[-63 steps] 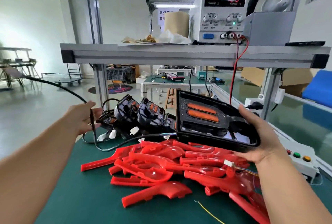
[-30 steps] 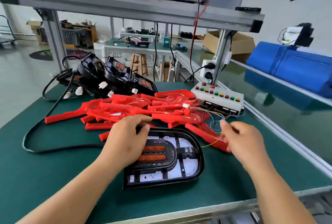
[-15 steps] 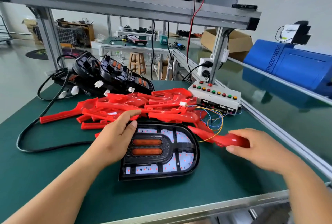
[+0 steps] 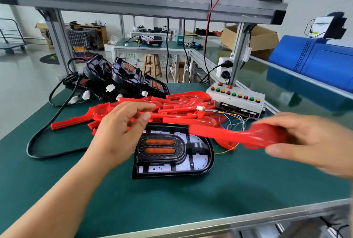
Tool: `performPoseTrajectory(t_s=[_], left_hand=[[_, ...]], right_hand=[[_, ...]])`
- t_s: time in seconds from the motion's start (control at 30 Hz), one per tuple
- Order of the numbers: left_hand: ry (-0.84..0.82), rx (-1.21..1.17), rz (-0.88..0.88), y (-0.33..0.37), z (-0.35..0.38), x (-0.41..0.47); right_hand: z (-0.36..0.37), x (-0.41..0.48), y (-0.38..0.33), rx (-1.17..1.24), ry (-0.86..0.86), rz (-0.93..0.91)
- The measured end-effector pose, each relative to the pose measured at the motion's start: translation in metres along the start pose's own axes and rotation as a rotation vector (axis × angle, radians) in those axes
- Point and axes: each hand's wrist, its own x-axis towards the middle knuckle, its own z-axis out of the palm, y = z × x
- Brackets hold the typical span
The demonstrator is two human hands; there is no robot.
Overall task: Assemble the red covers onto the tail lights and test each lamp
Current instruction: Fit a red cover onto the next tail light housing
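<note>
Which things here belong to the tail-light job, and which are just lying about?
In the job: tail light, red cover in right hand, cover pile, waiting lights, button box.
Lying about: blue case, cardboard box, stool.

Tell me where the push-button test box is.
In the head view, the push-button test box sits right of centre on the green mat, beside the red cover pile.

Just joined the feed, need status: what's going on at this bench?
A person's right hand holds one red cover over the black tail light, which lies flat on the green mat. The left hand hovers open by the light's left edge, holding nothing. The cover is not seated yet. More red covers lie piled behind it.
</note>
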Motion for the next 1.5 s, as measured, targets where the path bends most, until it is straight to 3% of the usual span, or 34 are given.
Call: performPoseTrajectory(t_s=[0.1,0.23,0.57,0.7,0.77,0.9,1.03,1.27,1.37,1.5], left_hand=[[-0.237,-0.091,0.112,0.018,-0.005,-0.005],[-0.396,0.026,0.171,0.013,-0.004,-0.023],[-0.389,0.281,0.407,0.001,0.0,-0.038],[-0.342,0.315,0.42,0.002,0.003,-0.039],[-0.33,0.343,0.431,0.003,0.005,-0.041],[-0.288,0.369,0.438,0.003,0.007,-0.048],[-0.237,0.336,0.391,0.001,0.009,-0.053],[-0.313,0.237,0.216,-0.002,0.006,-0.055],[-0.323,0.128,0.076,-0.007,0.004,-0.056],[-0.176,-0.162,-0.255,-0.005,0.0,-0.057]], right_hand=[[0.05,0.038,-0.021,-0.065,0.013,-0.178],[0.097,0.057,-0.016,-0.098,-0.01,-0.196],[0.121,0.051,0.009,0.069,0.073,-0.156],[0.13,0.047,0.014,0.304,0.305,-0.024],[0.134,0.048,0.017,0.255,0.407,0.07],[0.137,0.046,0.019,0.096,0.377,0.095],[0.139,0.045,0.021,0.062,0.342,0.061],[0.138,0.044,0.018,0.086,0.309,0.095],[0.137,0.045,0.017,0.118,0.293,0.133],[0.135,0.046,0.017,0.14,0.278,0.184]])
